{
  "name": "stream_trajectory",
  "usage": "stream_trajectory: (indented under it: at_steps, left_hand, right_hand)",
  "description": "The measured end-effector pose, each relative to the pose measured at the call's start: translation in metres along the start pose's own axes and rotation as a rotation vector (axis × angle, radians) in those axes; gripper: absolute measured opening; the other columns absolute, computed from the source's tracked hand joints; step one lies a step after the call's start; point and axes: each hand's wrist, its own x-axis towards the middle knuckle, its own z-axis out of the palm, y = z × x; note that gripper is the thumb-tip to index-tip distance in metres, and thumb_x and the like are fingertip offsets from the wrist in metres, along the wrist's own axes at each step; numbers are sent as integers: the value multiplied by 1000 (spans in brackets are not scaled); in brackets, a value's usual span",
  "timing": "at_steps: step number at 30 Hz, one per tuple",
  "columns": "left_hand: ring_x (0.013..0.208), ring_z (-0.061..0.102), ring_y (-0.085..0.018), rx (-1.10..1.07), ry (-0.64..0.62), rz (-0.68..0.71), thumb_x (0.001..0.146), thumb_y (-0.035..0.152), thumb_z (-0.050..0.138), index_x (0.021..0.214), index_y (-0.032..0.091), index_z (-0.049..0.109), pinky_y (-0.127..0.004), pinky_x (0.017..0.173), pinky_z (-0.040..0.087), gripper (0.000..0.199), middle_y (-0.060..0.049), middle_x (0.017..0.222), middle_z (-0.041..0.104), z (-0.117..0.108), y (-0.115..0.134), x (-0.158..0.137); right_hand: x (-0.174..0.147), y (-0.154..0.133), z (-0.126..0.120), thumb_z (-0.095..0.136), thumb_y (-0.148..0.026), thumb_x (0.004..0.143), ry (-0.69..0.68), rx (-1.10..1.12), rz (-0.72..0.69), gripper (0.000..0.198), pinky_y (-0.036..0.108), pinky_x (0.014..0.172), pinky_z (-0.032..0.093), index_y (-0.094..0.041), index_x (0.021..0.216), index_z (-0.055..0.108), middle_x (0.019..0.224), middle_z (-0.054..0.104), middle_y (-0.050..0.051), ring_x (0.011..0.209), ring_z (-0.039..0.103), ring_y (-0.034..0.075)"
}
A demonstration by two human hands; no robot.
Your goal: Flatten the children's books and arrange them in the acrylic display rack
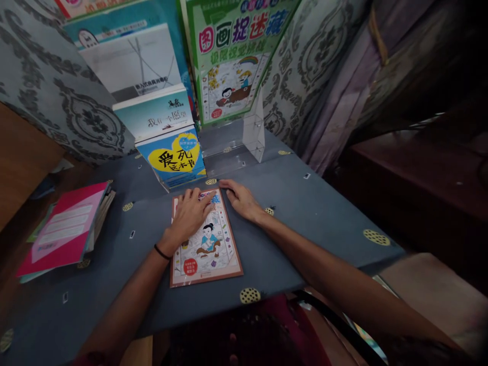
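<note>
A thin picture book (213, 262) with an orange border lies flat on the table, its cover showing a seated figure in blue. My left hand (190, 213) rests on the upper part of that cover, fingers spread, hiding some of the title. Just beyond the book's upper right edge, my right hand (242, 200) lies on the cloth with its fingers stretched toward the book's top corner. Nothing shows in either hand. Behind the book stands a clear stand (254, 134) with books in steps, among them a blue book with a yellow heart (177, 160) and a green picture book (236, 56).
A grey-blue cloth with pineapple prints (305, 223) covers the table. At the left lies a stack of booklets with a pink one (68, 223) on top. Patterned wall covering (91, 117) and a purple curtain (335, 91) are behind. The table's front edge runs near my body.
</note>
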Motion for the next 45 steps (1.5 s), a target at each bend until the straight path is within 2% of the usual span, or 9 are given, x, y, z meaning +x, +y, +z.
stream_trajectory:
  at_steps: [8, 14, 19, 22, 28, 33, 38, 45]
  left_hand:
    - [111, 52, -28, -71, 24, 68, 106, 33, 38, 120, 19, 61, -42, 92, 43, 30, -11, 120, 60, 2, 12, 13]
    - [115, 50, -29, -96, 23, 88, 106, 34, 38, 140, 19, 52, -42, 93, 43, 40, -12, 130, 57, 7, 10, 11]
    - [117, 50, -30, -166, 42, 99, 105, 35, 39, 140, 19, 55, -45, 96, 43, 41, -14, 132, 57, 11, 5, 10]
    - [121, 51, -29, -241, 71, 164, 105, 34, 40, 140, 19, 55, -46, 102, 43, 42, -14, 135, 56, 15, 1, 7]
    - [139, 44, -31, -301, 28, 260, 105, 33, 41, 142, 21, 55, -54, 115, 36, 41, -15, 151, 47, 13, 0, -17]
    - [146, 38, -31, -259, -81, 311, 107, 36, 38, 145, 25, 52, -61, 117, 30, 43, -15, 156, 43, 2, 11, -38]
    - [148, 36, -32, -242, -90, 306, 107, 37, 40, 145, 27, 52, -61, 116, 32, 42, -15, 157, 42, -3, 17, -44]
    - [150, 33, -29, -236, -150, 491, 106, 41, 42, 149, 35, 47, -62, 120, 24, 44, -9, 161, 40, -15, 27, -78]
  right_hand:
    - [1, -2, -3, 40, -11, 91, 45, -44, 11, 47, 47, 106, 49, -20, 134, 56, 126, 72, 9, 119, 66, 22]
    - [1, -7, -5, 39, -12, 92, 1, -29, -13, 46, 46, 105, 49, -16, 136, 53, 125, 72, 11, 117, 66, 22]
    - [0, -6, -3, 40, -11, 91, -32, -42, -91, 48, 46, 104, 49, -19, 136, 54, 123, 73, 7, 114, 66, 23]
    - [-1, -6, -3, 39, -12, 92, -37, -78, -92, 47, 48, 104, 49, -19, 135, 55, 122, 74, 8, 115, 66, 24]
    - [-2, -9, -5, 41, -14, 92, -61, -162, -101, 43, 44, 103, 48, -18, 131, 59, 119, 73, 9, 113, 64, 24]
    - [-2, -11, -5, 42, -16, 93, -66, -170, -105, 40, 42, 100, 49, -17, 129, 59, 118, 73, 9, 111, 64, 24]
    - [-2, -11, -5, 43, -14, 92, -60, -192, -122, 39, 42, 100, 49, -16, 127, 60, 116, 73, 10, 110, 65, 25]
    - [-1, -7, -4, 44, -14, 92, -51, -193, -132, 38, 43, 100, 49, -19, 126, 61, 117, 74, 9, 111, 65, 25]
